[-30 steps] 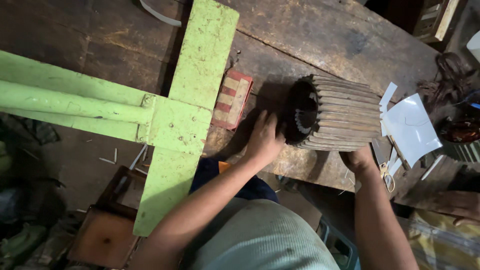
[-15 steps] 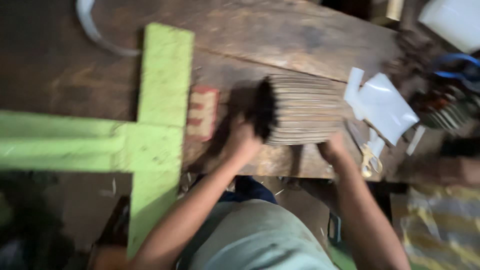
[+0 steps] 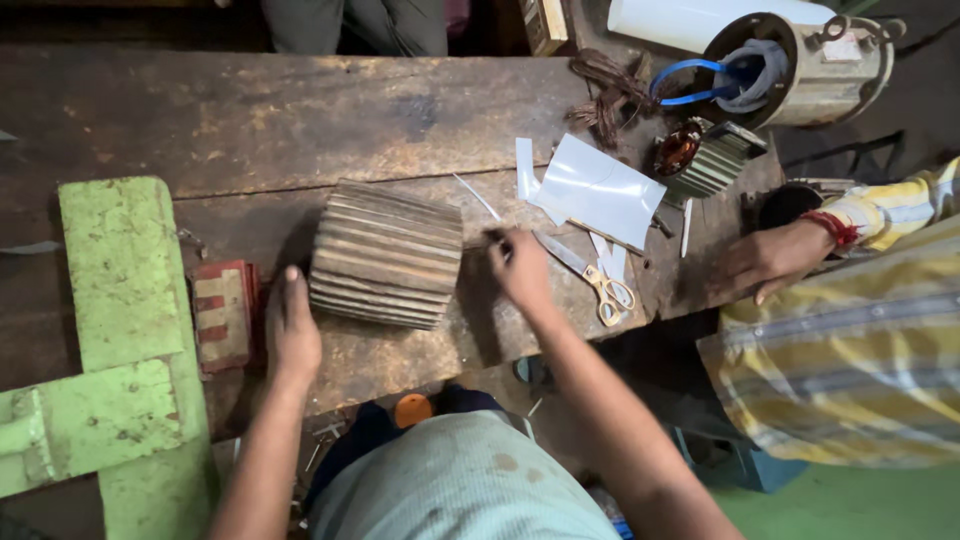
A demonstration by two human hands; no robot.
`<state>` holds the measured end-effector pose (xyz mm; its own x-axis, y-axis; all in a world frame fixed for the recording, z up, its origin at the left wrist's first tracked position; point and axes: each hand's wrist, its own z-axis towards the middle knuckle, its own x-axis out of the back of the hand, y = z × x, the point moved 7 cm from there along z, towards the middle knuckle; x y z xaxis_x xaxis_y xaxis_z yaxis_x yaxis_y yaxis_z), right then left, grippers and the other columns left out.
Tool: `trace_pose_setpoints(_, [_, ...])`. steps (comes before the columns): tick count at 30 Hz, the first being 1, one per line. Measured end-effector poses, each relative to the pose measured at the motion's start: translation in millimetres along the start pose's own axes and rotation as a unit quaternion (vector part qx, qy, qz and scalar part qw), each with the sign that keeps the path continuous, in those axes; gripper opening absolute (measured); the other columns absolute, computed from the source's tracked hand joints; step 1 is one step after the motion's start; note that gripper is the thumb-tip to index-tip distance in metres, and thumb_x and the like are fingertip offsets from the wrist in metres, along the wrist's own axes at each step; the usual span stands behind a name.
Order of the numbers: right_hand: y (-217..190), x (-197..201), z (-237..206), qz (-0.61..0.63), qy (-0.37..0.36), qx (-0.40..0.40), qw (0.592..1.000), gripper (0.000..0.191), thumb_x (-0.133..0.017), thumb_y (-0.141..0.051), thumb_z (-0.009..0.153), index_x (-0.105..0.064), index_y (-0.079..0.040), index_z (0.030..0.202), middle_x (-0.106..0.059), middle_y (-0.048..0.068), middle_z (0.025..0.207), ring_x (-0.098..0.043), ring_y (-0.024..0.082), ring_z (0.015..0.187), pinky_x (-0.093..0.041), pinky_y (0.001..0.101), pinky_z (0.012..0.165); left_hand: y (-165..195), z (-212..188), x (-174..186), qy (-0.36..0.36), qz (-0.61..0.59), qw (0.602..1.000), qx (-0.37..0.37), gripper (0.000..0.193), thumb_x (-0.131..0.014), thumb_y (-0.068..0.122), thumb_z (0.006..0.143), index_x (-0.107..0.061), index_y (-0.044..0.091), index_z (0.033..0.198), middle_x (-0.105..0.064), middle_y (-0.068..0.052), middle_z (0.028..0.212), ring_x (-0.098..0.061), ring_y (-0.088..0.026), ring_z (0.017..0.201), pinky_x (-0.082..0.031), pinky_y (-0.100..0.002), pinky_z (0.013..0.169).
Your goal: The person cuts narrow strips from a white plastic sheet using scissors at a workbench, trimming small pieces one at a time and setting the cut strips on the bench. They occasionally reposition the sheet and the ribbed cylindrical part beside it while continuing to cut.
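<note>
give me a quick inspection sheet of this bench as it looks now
surface: worn wooden workbench, stained.
job's things: ribbed motor stator core lying on its side.
clutter: scissors, white insulation paper sheets, red block, smaller stator, green metal frame.
grippers: left hand flat beside the core; right hand pinching a thin strip.
cables: blue and grey leads in a motor housing; copper wire tangle.
surroundings: another person's hand, striped sleeve.

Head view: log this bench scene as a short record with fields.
Surface: worn wooden bench
Main thing: ribbed metal cylinder, lying on its side
Left hand: flat on the bench beside the cylinder
Right hand: pinching a thin white strip
Nearby: scissors, white sheet, green frame
Other person: hand on the bench edge
</note>
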<state>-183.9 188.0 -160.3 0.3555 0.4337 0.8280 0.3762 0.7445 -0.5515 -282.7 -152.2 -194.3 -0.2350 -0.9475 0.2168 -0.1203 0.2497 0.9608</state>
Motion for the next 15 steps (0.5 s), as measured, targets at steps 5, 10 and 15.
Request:
trace_pose_setpoints(5, [30.1,28.2,60.4,-0.198,0.088,0.085,0.973,0.043,-0.065,-0.031,0.094,-0.067,-0.005,0.128,-0.053,0.024,0.137,-0.049,0.046,0.120,-0.040,0.0561,0.096,68.2,-48.2,-6.3,0.075,0.173,0.979,-0.081,0.060,-0.034,0.048,0.111,-0.049,0.006,0.150,-0.048,-0.028,0.149,-0.043,-0.047,0.138,-0.034,-0.053,0.115])
trace_pose_setpoints(10, [31.7,7.8,46.3,-0.300,-0.012,0.162,0.940,0.040,-0.057,-0.028,0.094,-0.066,-0.003,0.123,-0.049,0.019,0.150,-0.043,0.040,0.134,-0.036,0.0579,0.106,98.5,-80.0,-16.6,0.147,0.185,0.968,-0.085,0.060,-0.044,0.045,0.109,-0.045,0.002,0.151,-0.046,-0.031,0.148,-0.041,-0.051,0.136,-0.033,-0.055,0.112])
trace_pose_setpoints(15, [15.9,28.4,-74.5,-0.180,-0.131,0.277,0.935,0.061,-0.065,-0.050,0.089,-0.065,0.001,0.120,-0.055,0.021,0.132,-0.047,0.039,0.123,-0.035,0.0598,0.104,104.7,-145.2,-45.3,0.209,0.190,0.952,-0.117,0.042,-0.052,0.037,0.109,-0.058,0.005,0.137,-0.060,-0.024,0.137,-0.055,-0.041,0.129,-0.040,-0.050,0.111])
